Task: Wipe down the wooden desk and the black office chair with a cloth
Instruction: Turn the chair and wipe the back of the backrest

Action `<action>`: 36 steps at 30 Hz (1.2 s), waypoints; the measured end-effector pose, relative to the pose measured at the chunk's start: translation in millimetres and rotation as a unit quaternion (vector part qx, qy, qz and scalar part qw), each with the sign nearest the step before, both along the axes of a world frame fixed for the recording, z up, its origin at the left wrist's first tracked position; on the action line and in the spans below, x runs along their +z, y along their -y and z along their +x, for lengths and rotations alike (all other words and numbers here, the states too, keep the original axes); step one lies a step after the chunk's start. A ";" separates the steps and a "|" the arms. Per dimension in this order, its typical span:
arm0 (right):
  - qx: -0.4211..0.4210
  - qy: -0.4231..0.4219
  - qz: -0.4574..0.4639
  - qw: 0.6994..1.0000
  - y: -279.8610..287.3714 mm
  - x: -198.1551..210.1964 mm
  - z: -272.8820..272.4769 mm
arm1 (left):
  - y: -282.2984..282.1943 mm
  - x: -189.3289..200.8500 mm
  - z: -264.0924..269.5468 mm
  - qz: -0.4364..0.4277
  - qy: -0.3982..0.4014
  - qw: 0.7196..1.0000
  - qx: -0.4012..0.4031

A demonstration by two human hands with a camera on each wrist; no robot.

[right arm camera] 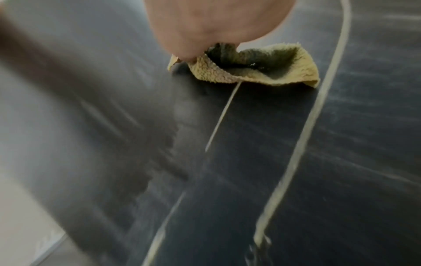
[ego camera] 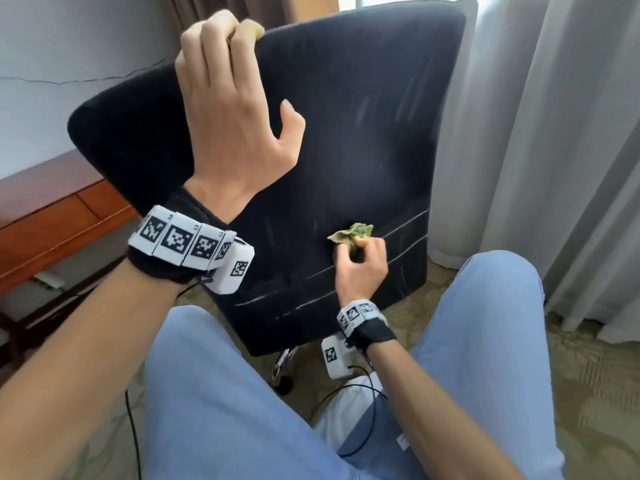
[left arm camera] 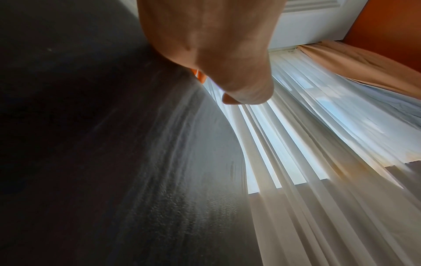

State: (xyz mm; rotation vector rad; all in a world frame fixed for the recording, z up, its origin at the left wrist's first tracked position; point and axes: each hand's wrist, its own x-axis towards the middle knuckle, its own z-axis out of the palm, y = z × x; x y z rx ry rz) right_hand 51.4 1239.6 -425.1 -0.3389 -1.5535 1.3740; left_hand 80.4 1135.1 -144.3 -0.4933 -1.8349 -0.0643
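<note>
Cloth [ego camera: 351, 233] is soft and limp, so you've got it bunched in your right hand [ego camera: 362, 268], low center of frame against the black chair back [ego camera: 346, 133]. Left hand [ego camera: 228, 119] hooks the top edge, upper left, steadying it.

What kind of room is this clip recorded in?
Probably a hotel room or a bedroom with a work corner: a black office chair beside a wooden desk, full-length pale curtains over a bright window, and patterned carpet.
</note>
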 end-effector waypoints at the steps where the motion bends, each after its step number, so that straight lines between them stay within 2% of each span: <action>1: 0.017 -0.003 0.021 1.000 9.7 -1.9 4.1 | 0.8 0.4 0.4 0.002 0.001 1.000 0.002; 5: 0.097 -0.014 0.129 0.987 37.0 -8.4 19.0 | 7.7 1.9 2.9 0.007 0.005 1.000 0.005; 8: 0.146 -0.026 0.244 0.958 52.9 -2.8 26.1 | 26.5 4.6 5.3 -0.003 0.010 1.000 -0.029; 11: 0.096 -0.094 0.251 0.958 53.9 27.5 19.4 | 63.3 -0.8 9.9 0.023 0.009 0.999 -0.034; 13: 0.024 -0.147 0.229 0.962 43.9 56.2 10.1 | 99.9 -14.2 12.8 0.091 0.018 0.996 -0.002; 15: -0.028 -0.167 0.237 0.957 33.8 77.9 0.0 | 140.2 -33.1 14.0 0.171 0.065 0.983 0.026; 17: -0.042 -0.162 0.247 0.954 34.1 81.4 -7.3 | 176.2 -53.1 12.1 0.232 0.138 0.962 0.034; 19: -0.033 -0.158 0.279 0.947 44.4 63.8 -7.2 | 200.8 -71.2 8.9 0.261 0.198 0.944 0.026; 21: 0.000 -0.139 0.339 0.930 54.5 27.7 -2.5 | 213.0 -84.9 6.1 0.265 0.233 0.936 0.011; 24: 0.065 -0.063 0.431 0.898 61.7 -23.0 7.2 | 220.3 -91.0 0.6 0.289 0.257 0.922 -0.023; 26: 0.104 -0.027 0.458 0.883 65.0 -29.8 10.9 | 224.5 -87.8 -4.5 0.310 0.262 0.913 -0.030; 28: 0.117 -0.030 0.460 0.879 68.3 -17.2 12.5 | 229.0 -84.2 -10.6 0.332 0.286 0.898 -0.029; 31: 0.091 -0.092 0.426 0.895 68.6 21.3 15.0 | 233.7 -81.7 -17.4 0.362 0.336 0.868 -0.044; 34: 0.043 -0.151 0.370 0.916 71.6 67.4 11.9 | 236.1 -82.9 -18.3 0.370 0.342 0.862 -0.057; 36: 0.036 -0.175 0.362 0.915 79.7 85.3 9.1 | 234.8 -85.4 -15.4 0.364 0.340 0.865 -0.070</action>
